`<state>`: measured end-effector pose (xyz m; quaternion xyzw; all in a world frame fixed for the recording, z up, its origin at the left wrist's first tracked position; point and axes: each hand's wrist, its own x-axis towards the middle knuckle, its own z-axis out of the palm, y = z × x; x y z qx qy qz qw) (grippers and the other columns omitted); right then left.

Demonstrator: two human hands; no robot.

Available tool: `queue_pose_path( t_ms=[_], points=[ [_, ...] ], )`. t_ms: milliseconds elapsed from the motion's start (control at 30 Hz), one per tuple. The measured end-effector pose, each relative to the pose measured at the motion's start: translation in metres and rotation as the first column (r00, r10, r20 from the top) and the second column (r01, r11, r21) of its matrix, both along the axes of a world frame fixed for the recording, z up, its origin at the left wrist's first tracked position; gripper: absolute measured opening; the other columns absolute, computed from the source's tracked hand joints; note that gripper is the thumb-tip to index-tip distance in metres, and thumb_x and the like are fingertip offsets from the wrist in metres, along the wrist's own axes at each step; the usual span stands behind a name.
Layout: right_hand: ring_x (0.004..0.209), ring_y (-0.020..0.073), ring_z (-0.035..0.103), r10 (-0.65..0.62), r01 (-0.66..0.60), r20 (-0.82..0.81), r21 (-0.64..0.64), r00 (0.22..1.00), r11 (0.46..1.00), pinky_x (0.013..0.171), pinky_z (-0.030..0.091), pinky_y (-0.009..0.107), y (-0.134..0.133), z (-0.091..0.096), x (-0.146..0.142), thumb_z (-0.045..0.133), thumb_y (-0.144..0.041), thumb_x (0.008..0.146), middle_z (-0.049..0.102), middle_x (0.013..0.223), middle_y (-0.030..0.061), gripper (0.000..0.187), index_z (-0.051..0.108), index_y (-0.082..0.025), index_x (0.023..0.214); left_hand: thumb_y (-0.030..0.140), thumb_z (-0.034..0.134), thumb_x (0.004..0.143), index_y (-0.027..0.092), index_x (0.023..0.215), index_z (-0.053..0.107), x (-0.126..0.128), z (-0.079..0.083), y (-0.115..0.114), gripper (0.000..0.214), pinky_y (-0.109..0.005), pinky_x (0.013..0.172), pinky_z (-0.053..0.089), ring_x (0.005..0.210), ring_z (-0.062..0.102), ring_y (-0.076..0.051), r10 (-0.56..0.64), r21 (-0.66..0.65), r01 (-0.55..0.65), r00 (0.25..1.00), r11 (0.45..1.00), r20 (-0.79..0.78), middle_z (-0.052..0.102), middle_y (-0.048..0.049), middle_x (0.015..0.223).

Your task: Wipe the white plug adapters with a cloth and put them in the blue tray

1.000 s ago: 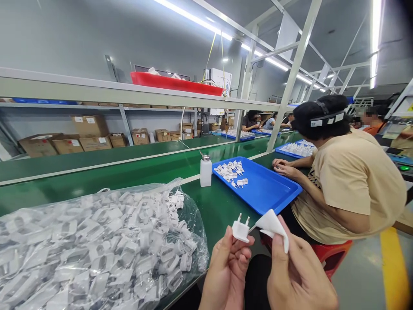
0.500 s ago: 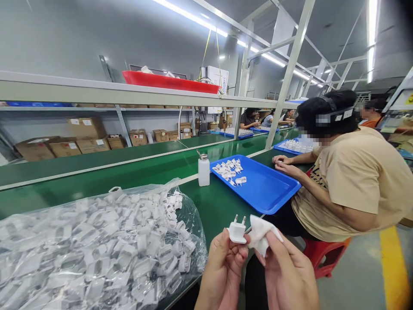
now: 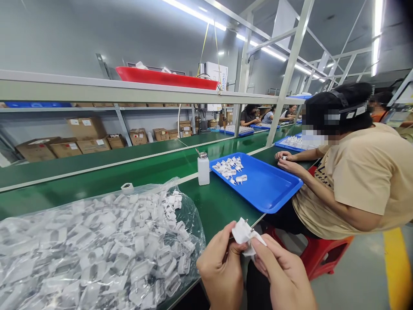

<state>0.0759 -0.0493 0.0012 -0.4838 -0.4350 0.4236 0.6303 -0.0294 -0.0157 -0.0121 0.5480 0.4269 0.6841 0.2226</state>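
Near the bottom centre, my left hand (image 3: 222, 260) is closed on a white two-pin plug housing (image 3: 241, 231), tilted with its metal pins toward the upper right. My right hand (image 3: 280, 268) pinches a white cloth (image 3: 258, 241) and presses it against the housing's side by the pins. Part of the housing is hidden by the cloth and fingers. To the left lies a clear plastic bag (image 3: 190, 211) full of loose white housings (image 3: 112, 245). Beyond my hands is a blue tray (image 3: 264, 185) with several white plug pieces (image 3: 229, 168) in its far left corner.
A white pump bottle (image 3: 203, 168) stands between bag and tray. One loose white housing (image 3: 127, 187) sits on the green belt (image 3: 155, 165). A co-worker (image 3: 351, 172) sits on a red stool (image 3: 325, 254) at right. Above runs a shelf rail (image 3: 97, 88) carrying a red tray (image 3: 167, 80).
The plug housing has turned from upright to tilted, and the cloth has moved left onto it. The loose housing on the belt has shifted right.
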Motion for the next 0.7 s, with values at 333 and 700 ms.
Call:
queue_pose_path(
  t_ms=[333,700],
  points=[
    [0.062,0.0141,0.045,-0.134,0.125,0.087,0.104,0.987,0.987,0.057,0.040,0.024,0.017,-0.003,0.016,0.066,-0.048,0.091,0.048,0.065,-0.0009,0.043,0.059,-0.019,0.060,0.023,0.078,0.078,0.030,0.097,0.083,0.023,0.001,0.005,0.021,-0.037,0.092,0.057,0.092,0.076,-0.028,0.078,-0.247,-0.070,0.997,0.966,0.022,0.082,-0.0060,0.104],
    [0.099,0.0361,0.071,-0.699,0.688,0.170,0.129,0.694,0.714,0.082,0.056,0.043,0.048,-0.022,0.079,0.067,-0.071,0.074,0.075,0.108,0.0156,0.051,0.085,-0.023,0.081,0.016,0.062,0.086,0.005,0.115,0.072,0.121,0.056,0.147,0.033,-0.047,0.098,0.050,0.105,0.072,-0.035,-0.336,-0.324,0.230,0.883,0.918,-0.327,0.075,-0.0243,0.109]
  ],
)
